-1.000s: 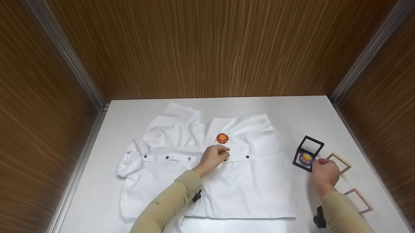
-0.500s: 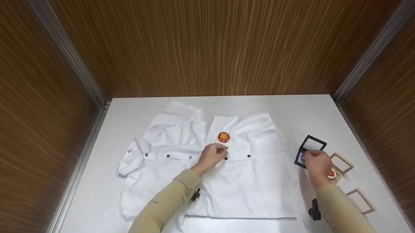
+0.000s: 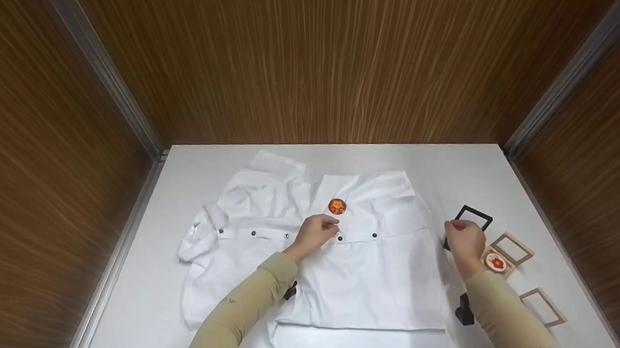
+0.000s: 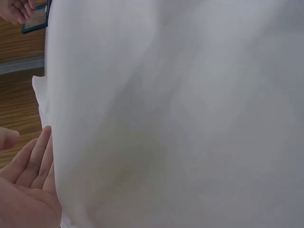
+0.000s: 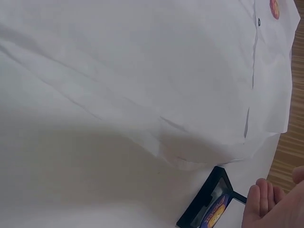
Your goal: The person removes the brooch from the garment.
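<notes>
A white shirt with dark snap buttons lies spread on the table. Over its button strip is my left hand, fingers bent loosely and thumb apart, nothing visible between them. Just beyond that hand a round red badge with a yellow figure rests on the shirt. My right hand hovers at a raised-lid black case, hiding much of it in the head view. In the right wrist view a purple and yellow badge lies inside that case, and the right fingers stand beside it, holding nothing visible.
Right of the black case stands a light wooden frame case holding a white badge with a red centre. Nearer me is a pinkish frame, partly behind the right sleeve. Wood-grain panels wall the table at the back and sides.
My right hand has moved left across the black case, covering its badge in the head view and uncovering the white and red badge. My left hand stays over the shirt.
</notes>
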The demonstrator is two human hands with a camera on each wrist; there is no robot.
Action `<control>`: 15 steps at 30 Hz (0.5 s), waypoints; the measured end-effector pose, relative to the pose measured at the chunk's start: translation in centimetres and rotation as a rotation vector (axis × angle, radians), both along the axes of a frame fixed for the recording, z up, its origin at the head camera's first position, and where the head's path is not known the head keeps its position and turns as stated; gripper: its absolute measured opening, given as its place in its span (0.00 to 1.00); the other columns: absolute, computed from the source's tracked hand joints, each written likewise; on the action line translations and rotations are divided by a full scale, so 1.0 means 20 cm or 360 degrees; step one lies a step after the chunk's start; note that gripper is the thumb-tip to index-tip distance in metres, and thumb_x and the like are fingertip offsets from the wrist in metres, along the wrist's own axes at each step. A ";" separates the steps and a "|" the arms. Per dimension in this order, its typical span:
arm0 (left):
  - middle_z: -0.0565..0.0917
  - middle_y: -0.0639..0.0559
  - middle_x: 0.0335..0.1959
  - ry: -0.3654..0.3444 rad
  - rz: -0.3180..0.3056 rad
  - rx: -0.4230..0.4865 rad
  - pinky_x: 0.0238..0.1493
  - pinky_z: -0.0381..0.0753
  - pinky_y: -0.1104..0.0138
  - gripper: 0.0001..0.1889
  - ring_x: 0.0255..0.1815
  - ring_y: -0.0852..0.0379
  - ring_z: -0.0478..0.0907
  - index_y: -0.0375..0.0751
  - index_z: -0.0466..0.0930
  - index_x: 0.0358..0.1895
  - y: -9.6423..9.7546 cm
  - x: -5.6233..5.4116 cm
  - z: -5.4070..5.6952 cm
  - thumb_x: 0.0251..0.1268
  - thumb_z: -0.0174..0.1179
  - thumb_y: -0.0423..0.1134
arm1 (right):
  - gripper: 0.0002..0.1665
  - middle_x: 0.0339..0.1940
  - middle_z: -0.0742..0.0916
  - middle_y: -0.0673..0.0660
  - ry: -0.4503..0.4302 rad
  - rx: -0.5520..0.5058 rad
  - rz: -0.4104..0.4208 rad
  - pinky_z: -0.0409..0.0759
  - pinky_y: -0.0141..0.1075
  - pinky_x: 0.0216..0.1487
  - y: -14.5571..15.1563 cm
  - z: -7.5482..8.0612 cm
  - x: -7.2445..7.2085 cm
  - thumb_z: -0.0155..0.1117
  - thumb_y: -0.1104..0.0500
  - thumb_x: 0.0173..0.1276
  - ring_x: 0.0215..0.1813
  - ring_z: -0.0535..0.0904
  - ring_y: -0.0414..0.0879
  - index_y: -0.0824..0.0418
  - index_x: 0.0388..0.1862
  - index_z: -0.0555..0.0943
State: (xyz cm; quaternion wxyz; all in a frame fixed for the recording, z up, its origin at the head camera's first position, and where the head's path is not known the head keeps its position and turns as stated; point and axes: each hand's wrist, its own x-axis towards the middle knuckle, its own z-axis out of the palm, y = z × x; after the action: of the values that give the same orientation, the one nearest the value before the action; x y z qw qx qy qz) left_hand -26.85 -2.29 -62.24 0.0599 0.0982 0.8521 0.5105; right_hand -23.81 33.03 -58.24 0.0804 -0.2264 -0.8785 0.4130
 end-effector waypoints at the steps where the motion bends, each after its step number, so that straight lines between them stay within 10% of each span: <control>1: 0.92 0.40 0.45 -0.0002 0.0001 0.0002 0.52 0.88 0.64 0.13 0.49 0.47 0.89 0.32 0.88 0.55 0.00 0.00 0.00 0.73 0.63 0.33 | 0.24 0.57 0.87 0.74 0.0003 -0.0007 0.0001 0.78 0.47 0.63 -0.01 0.00 0.00 0.60 0.54 0.76 0.60 0.83 0.66 0.74 0.56 0.84; 15: 0.91 0.41 0.44 -0.0006 0.0024 -0.0002 0.48 0.87 0.67 0.13 0.45 0.53 0.87 0.32 0.89 0.54 -0.01 -0.02 0.00 0.72 0.64 0.33 | 0.26 0.60 0.87 0.73 -0.0126 0.0012 0.0130 0.74 0.56 0.68 -0.09 0.02 -0.07 0.59 0.52 0.77 0.65 0.81 0.67 0.71 0.60 0.83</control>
State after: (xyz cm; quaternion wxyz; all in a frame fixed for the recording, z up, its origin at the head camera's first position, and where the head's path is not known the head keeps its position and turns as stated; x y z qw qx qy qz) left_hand -27.18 -2.59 -62.22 0.0576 0.0909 0.8530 0.5107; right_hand -25.31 31.30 -57.83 0.0296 -0.2062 -0.8911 0.4033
